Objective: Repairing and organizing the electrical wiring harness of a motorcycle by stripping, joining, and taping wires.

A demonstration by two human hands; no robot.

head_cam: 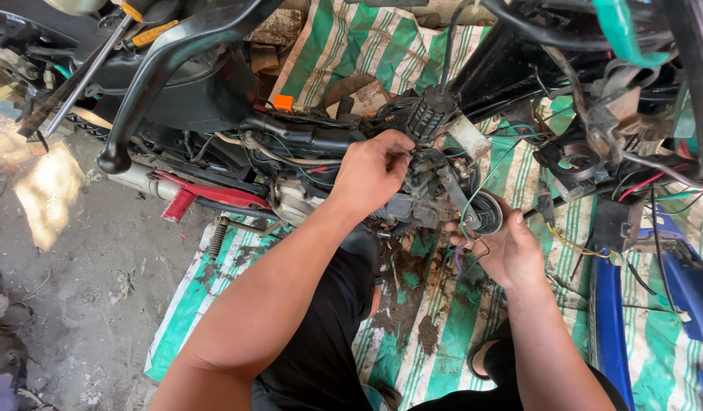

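Both hands work low on the stripped motorbike: my left hand (373, 171) pinches into the greasy carburettor (421, 190), my right hand (506, 251) cups its round black cap (485, 213). Rigid, slippery metal; I'd grip the body.

Grimy grey engine block (412, 199) — upright amid wires, round black disc part (485, 213) touching its right side

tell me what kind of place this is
Likely an informal outdoor motorcycle repair spot: a stripped motorcycle with exposed wiring sits over a green striped tarp spread on bare dirt ground.
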